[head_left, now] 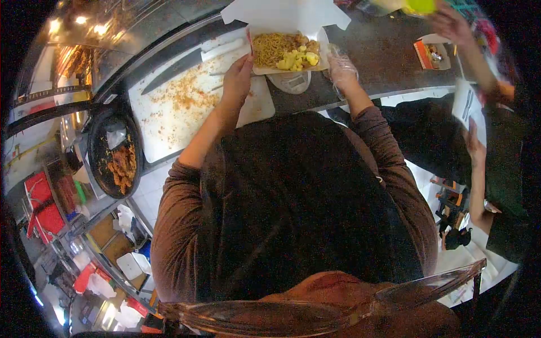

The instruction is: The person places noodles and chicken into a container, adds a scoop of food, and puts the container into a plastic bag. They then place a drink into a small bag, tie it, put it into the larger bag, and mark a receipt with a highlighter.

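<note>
Takeout box (266, 71), noodles and yellow pieces inside, far centre. Near left: black pan (93, 163), browned food. Beyond: crumb-strewn white board (147, 112). Farther: scale (293, 84), display unreadable; left hand (236, 80), gloved right hand (342, 69), each closed on a box side.

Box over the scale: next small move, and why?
I'd settle the box level on the scale, then ease both hands off. The left hand and gloved right hand are at its sides, so either could skew a reading. Noodles and yellow pieces are inside, lid open. Can't tell if it already rests there.
</note>
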Demonstrator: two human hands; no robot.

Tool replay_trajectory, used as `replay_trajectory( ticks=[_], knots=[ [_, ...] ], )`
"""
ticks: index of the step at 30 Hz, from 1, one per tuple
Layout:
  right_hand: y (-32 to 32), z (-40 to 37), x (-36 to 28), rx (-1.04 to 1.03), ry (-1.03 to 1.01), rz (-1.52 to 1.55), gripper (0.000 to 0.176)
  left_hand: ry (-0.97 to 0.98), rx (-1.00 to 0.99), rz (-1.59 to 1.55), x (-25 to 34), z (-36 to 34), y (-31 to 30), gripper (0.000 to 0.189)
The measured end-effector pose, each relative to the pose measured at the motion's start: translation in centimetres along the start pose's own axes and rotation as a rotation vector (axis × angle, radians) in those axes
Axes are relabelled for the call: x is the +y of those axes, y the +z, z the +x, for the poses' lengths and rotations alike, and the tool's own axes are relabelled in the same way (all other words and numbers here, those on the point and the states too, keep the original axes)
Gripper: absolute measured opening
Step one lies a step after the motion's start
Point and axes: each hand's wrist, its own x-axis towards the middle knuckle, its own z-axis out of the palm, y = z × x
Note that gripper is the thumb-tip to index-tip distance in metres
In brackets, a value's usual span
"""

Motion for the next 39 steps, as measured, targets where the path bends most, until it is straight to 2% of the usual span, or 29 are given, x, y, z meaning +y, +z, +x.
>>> replay_trajectory(
  ticks=[4,6,7,9,11,12,13,16,18,22,24,26,27,29,30,32,33,36,39],
  knots=[
    [2.0,0.2,1.3,0.046,-0.112,-0.100,0.036,0.037,-0.037,0.224,-0.7,1.8,-1.1,0.035],
    [1.8,0.3,0.9,0.057,-0.119,-0.137,0.035,-0.037,0.070,-0.092,-0.6,1.8,-0.8,0.033],
    [2.3,0.7,1.1,0.024,-0.034,-0.047,0.035,-0.072,0.123,-0.250,-0.3,1.7,-0.5,0.033],
    [3.8,2.0,1.6,-0.044,0.139,0.133,0.033,0.221,0.166,-0.109,-1.0,1.1,-0.1,0.034],
    [3.8,2.5,1.8,0.000,-0.056,-0.026,0.029,0.228,0.223,-0.141,-1.0,0.4,0.5,0.034],
    [3.8,2.6,1.9,0.021,-0.154,-0.105,0.028,0.088,0.261,-0.244,-0.8,0.2,0.9,0.034],
    [3.1,2.5,1.4,-0.007,-0.160,-0.118,0.027,-0.052,0.299,-0.347,-0.5,0.0,1.1,0.033],
    [2.2,2.1,0.5,-0.047,-0.152,-0.117,0.024,-0.128,0.133,-0.502,-0.1,-0.9,0.3,0.030],
    [4.4,3.0,1.8,-0.004,-0.112,-0.068,0.022,-0.139,0.117,-0.555,-0.4,-1.5,0.0,0.029],
    [2.4,2.3,0.7,0.135,-0.186,-0.073,0.021,-0.198,0.117,-0.657,-2.4,-1.8,-0.2,0.029],
    [4.0,2.3,1.7,0.255,-0.254,-0.053,0.024,0.052,-0.015,-0.104,-2.3,-2.8,-0.7,0.031],
    [3.5,2.5,1.2,0.209,-0.068,0.154,0.029,-0.281,0.004,-0.902,-3.6,-2.0,-0.5,0.033],
    [3.3,2.5,0.9,0.183,0.025,0.257,0.031,-0.019,-0.007,-0.344,-4.4,-2.0,-0.8,0.029],
    [4.3,2.8,1.7,0.159,0.017,0.259,0.035,0.476,-0.031,0.785,-4.1,-2.9,-1.6,0.023],
    [4.9,2.9,2.1,0.146,0.013,0.258,0.037,0.196,0.004,0.276,-3.9,-3.1,-1.2,0.023],
    [3.5,2.5,1.6,0.115,-0.069,0.145,0.024,-0.367,0.073,-0.744,-1.1,-3.7,0.4,0.022],
    [2.9,2.3,1.4,0.098,-0.111,0.089,0.020,-0.373,0.075,-0.682,-1.2,-3.8,0.4,0.023],
    [3.0,2.5,1.8,0.052,-0.132,0.043,0.024,-0.384,0.083,-0.491,-1.6,-3.2,-0.1,0.026],
    [4.8,3.1,2.3,0.005,0.131,0.412,0.027,-0.404,0.054,-0.386,-2.4,-2.0,-1.2,0.028]
  ],
)
